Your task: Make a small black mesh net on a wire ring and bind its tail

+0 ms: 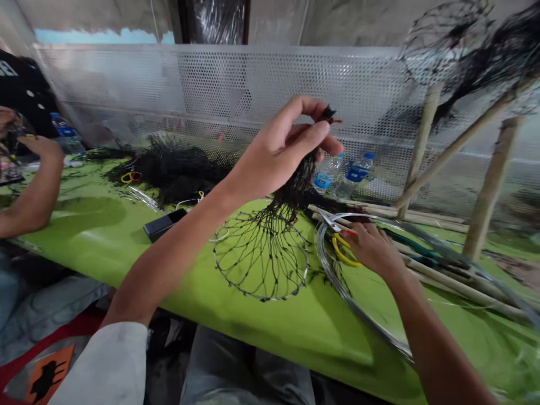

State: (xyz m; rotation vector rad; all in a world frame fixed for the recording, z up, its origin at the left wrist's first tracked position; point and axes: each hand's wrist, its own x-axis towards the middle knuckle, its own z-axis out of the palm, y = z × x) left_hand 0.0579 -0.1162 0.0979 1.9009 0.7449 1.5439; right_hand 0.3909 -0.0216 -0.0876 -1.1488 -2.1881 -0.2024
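Observation:
My left hand [291, 146] is raised above the table, its fingers closed on the gathered top of a black net [270, 242]. The net fans out below to a round wire hoop [264, 299], which hangs low over the green tabletop. At the right, my right hand [373, 247] reaches down with its fingers curled at the scissors [346, 253], which have yellow and red handles. The blades point up and left, over a coil of silvery wire [327, 264]. Part of the scissors' handles is hidden by the hand.
Black netting [181, 174] is heaped at the back, with a dark box [164, 224] in front. Water bottles [356, 171] stand by the perforated metal screen [211, 73]. Wooden poles [491, 188] rise at the right. A co-worker's arm [34, 185] is at the far left.

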